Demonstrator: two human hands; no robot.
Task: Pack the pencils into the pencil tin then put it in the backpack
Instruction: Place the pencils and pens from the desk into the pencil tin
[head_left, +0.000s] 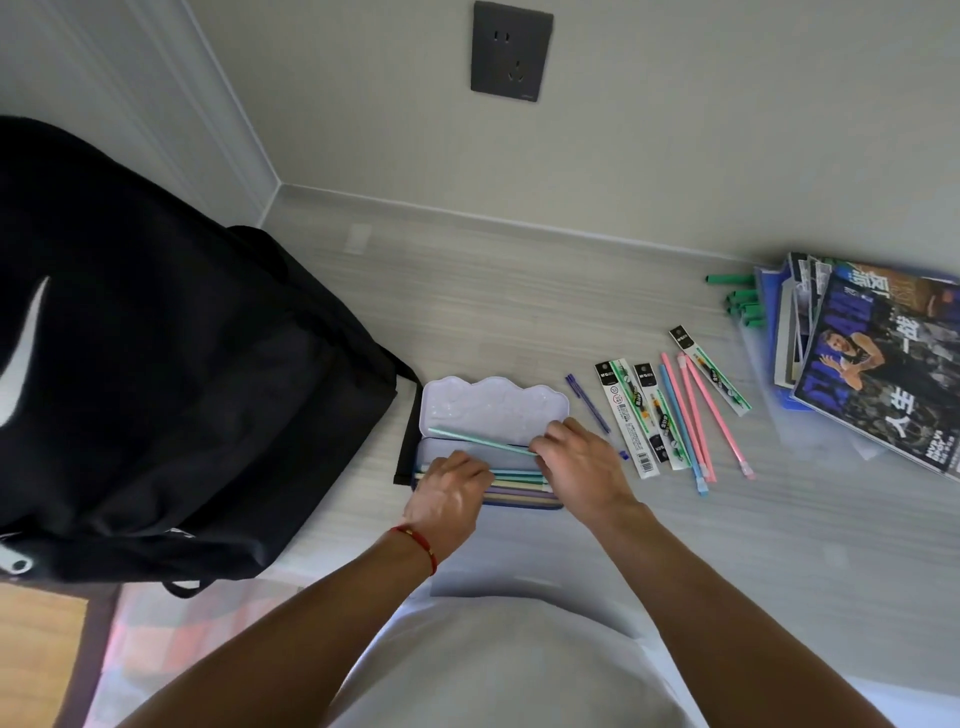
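The pencil tin (493, 405) lies open on the table, its pale scalloped lid tipped back. Several pastel pencils (514, 480) lie in its tray. My right hand (576, 462) pinches a mint-green pencil (478, 439) by its right end, holding it slantwise over the tray. My left hand (449, 493) rests on the tray's left side, fingers pressing on the packed pencils. Loose pink and blue pencils (693, 415) lie to the right of the tin. The black backpack (156, 364) stands directly left of the tin.
Packaged pen refills (636, 415) and a purple pen (587, 402) lie between the tin and the loose pencils. A stack of magazines (872, 364) and green markers (737, 301) sit at the right. A wall with a socket (511, 52) rises behind the table.
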